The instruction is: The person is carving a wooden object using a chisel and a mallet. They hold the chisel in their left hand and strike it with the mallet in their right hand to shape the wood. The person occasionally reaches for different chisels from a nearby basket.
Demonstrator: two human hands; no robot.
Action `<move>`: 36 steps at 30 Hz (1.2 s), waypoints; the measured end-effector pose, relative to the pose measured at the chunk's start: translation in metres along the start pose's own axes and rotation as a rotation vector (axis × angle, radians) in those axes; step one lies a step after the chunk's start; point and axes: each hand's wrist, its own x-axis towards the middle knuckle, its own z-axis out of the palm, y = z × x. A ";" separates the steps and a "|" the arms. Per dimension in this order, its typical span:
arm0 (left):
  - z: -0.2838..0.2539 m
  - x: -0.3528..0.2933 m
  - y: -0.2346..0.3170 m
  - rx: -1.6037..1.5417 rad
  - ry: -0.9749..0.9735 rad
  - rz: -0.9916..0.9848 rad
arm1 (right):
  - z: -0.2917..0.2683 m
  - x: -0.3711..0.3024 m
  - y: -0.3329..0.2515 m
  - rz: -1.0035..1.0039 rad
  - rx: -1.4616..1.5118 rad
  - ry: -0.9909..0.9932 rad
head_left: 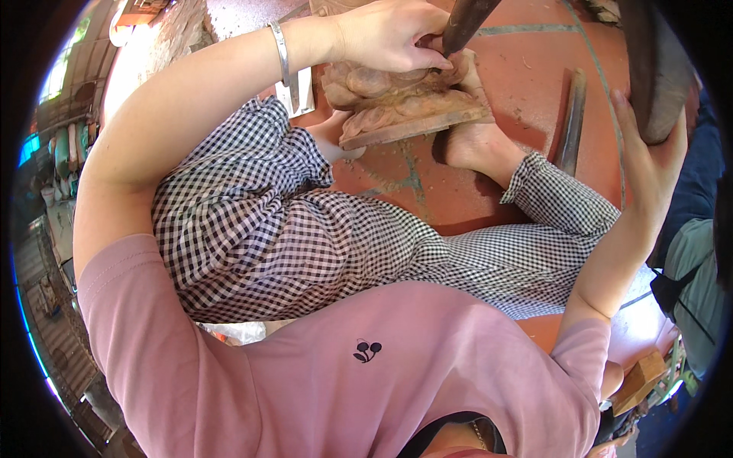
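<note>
My left hand (385, 34), with a silver bangle at its wrist, is pinched round the lower part of a dark round-handled chisel (472, 21). The chisel's lower end meets the top of a carved brown wooden piece (412, 111), its blade mostly hidden by my fingers. That carving has rounded relief and a flat base, and it sits between my bare feet. Raised at the right, my right hand (658, 156) is closed round a thick dark club-shaped mallet (657, 72). The mallet is apart from the chisel, and its upper end runs into the picture's dark rim.
Red floor tiles (527, 91) with grey joints lie around my feet. A dark rod-like tool (569, 122) rests on the floor beyond my right leg. At the right edge sits another person in dark blue clothing (691, 191). A wooden block (640, 382) lies at the lower right.
</note>
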 end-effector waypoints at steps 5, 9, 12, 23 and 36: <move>0.002 -0.016 0.001 0.134 0.008 0.016 | 0.017 0.007 -0.018 -0.257 -0.180 -0.030; 0.004 -0.005 -0.005 0.139 -0.002 0.092 | 0.003 0.005 -0.026 -0.185 -0.252 0.014; 0.004 -0.003 -0.003 0.114 0.030 0.117 | 0.006 0.005 -0.012 -0.130 -0.044 0.022; 0.006 -0.001 -0.006 0.322 -0.002 0.126 | -0.001 0.005 -0.035 -0.174 -0.509 -0.017; 0.003 0.000 -0.002 0.212 -0.055 0.056 | 0.004 0.004 -0.009 -0.090 -0.061 0.047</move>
